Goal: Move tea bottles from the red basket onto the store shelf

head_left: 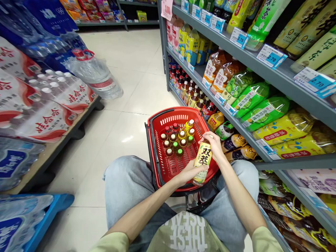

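A yellow drink bottle (203, 161) with large dark characters on its label is held between both hands over the near right part of a red shopping basket (157, 120). My left hand (191, 171) is wrapped round its lower half. My right hand (213, 143) grips its top end. Several bottles (176, 141) with yellow, red, green and brown caps stand upright in the basket's far half. The basket sits on the floor in front of my knees.
A grey shelf unit (262, 68) with bottled drinks and price tags runs along the right. Shrink-wrapped water packs (52, 105) and a large water jug (94, 73) sit on a low platform at left. A light tiled aisle (126, 70) stretches ahead.
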Action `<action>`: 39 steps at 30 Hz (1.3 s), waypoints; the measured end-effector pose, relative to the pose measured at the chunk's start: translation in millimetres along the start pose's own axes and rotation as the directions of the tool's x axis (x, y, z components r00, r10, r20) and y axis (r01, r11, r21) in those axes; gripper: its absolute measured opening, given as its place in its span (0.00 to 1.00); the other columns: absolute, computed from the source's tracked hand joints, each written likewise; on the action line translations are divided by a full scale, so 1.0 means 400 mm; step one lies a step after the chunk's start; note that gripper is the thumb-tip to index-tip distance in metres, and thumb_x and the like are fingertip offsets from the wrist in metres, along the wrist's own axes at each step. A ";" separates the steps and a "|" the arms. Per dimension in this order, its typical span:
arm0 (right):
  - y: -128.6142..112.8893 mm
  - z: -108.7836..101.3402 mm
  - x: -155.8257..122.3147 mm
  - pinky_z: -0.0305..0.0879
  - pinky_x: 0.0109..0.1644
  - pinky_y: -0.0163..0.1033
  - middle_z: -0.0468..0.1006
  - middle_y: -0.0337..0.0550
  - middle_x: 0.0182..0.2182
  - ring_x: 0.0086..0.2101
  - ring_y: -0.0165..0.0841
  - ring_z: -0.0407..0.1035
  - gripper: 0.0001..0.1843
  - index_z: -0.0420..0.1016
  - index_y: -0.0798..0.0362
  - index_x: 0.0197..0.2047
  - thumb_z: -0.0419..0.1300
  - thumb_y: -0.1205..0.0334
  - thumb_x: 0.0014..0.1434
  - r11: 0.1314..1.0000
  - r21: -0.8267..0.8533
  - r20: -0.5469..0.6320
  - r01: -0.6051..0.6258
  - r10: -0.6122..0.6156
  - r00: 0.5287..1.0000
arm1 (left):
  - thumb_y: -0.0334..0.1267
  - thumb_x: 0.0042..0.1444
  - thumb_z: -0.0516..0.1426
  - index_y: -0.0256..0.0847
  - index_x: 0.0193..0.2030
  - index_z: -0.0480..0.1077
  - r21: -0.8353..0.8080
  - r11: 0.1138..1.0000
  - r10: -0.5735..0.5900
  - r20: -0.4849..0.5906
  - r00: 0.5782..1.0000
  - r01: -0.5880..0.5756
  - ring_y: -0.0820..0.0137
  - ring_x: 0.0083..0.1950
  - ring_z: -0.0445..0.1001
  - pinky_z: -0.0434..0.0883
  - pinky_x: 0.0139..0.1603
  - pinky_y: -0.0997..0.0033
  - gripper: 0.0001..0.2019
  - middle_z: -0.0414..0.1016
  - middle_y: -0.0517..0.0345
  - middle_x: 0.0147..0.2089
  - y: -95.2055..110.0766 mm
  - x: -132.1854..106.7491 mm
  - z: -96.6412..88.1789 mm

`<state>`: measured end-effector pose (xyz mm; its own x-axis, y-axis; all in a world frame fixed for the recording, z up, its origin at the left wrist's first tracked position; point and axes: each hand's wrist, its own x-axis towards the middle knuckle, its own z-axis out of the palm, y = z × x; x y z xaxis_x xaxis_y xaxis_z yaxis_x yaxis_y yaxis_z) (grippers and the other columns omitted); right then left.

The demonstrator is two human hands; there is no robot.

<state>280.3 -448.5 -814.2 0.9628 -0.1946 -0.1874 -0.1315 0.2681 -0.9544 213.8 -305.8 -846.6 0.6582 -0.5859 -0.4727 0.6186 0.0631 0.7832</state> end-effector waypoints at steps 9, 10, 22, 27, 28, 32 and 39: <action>-0.024 -0.021 0.004 0.71 0.30 0.37 0.76 0.36 0.20 0.24 0.34 0.74 0.08 0.72 0.52 0.30 0.67 0.60 0.50 0.999 0.041 -0.020 0.017 -0.016 1.000 | 0.50 0.48 0.70 0.37 0.48 0.70 -0.039 0.997 0.068 0.050 0.996 -0.066 0.69 0.37 0.75 0.72 0.39 0.69 0.26 0.77 0.56 0.39 0.008 0.017 0.021; -0.026 -0.025 0.005 0.71 0.30 0.37 0.75 0.36 0.20 0.24 0.34 0.74 0.08 0.72 0.52 0.31 0.67 0.60 0.50 0.999 0.044 -0.027 0.016 -0.015 1.000 | 0.51 0.47 0.70 0.37 0.49 0.71 -0.043 0.996 0.076 0.053 0.996 -0.074 0.69 0.38 0.74 0.72 0.40 0.69 0.28 0.76 0.56 0.40 0.007 0.021 0.023; -0.041 -0.050 0.007 0.71 0.28 0.36 0.76 0.37 0.20 0.24 0.35 0.75 0.09 0.73 0.52 0.30 0.68 0.60 0.48 0.999 0.035 -0.056 0.020 -0.018 0.998 | 0.58 0.48 0.69 0.35 0.56 0.70 -0.056 0.992 0.123 0.143 0.982 -0.116 0.66 0.42 0.74 0.71 0.45 0.66 0.36 0.77 0.49 0.46 0.000 0.041 0.031; -0.068 -0.055 0.005 0.72 0.30 0.38 0.75 0.35 0.20 0.24 0.35 0.75 0.09 0.73 0.51 0.32 0.68 0.61 0.49 0.995 0.081 -0.076 0.049 -0.043 0.996 | 0.55 0.49 0.69 0.37 0.61 0.65 -0.014 0.983 0.182 0.236 0.955 -0.184 0.63 0.49 0.73 0.72 0.49 0.65 0.37 0.74 0.47 0.53 0.019 0.029 0.012; -0.074 -0.058 0.006 0.73 0.31 0.39 0.74 0.35 0.20 0.25 0.35 0.75 0.09 0.72 0.51 0.32 0.68 0.60 0.49 0.994 0.099 -0.086 0.055 -0.047 0.995 | 0.55 0.49 0.69 0.38 0.61 0.65 0.009 0.981 0.185 0.260 0.948 -0.194 0.62 0.51 0.72 0.72 0.49 0.65 0.38 0.73 0.47 0.54 0.023 0.027 0.009; -0.083 -0.067 0.009 0.75 0.34 0.42 0.72 0.34 0.19 0.26 0.36 0.76 0.10 0.71 0.50 0.31 0.68 0.60 0.49 0.991 0.126 -0.098 0.053 -0.041 0.994 | 0.54 0.48 0.70 0.39 0.64 0.62 0.036 0.979 0.180 0.316 0.932 -0.201 0.60 0.53 0.70 0.72 0.50 0.64 0.42 0.70 0.47 0.56 0.028 0.024 0.007; -0.075 -0.077 0.014 0.74 0.32 0.41 0.73 0.34 0.19 0.25 0.36 0.75 0.09 0.73 0.51 0.32 0.69 0.62 0.49 0.991 0.136 -0.084 0.019 -0.008 0.996 | 0.50 0.46 0.72 0.43 0.70 0.54 -0.009 0.980 0.185 0.397 0.899 -0.198 0.57 0.60 0.68 0.68 0.61 0.55 0.48 0.66 0.46 0.62 0.006 0.033 0.002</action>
<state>282.2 -486.8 -793.9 0.9406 -0.2749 -0.1990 -0.0800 0.3902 -0.9173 223.7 -314.1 -850.8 0.5360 -0.8357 -0.1196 0.4799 0.1851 0.8576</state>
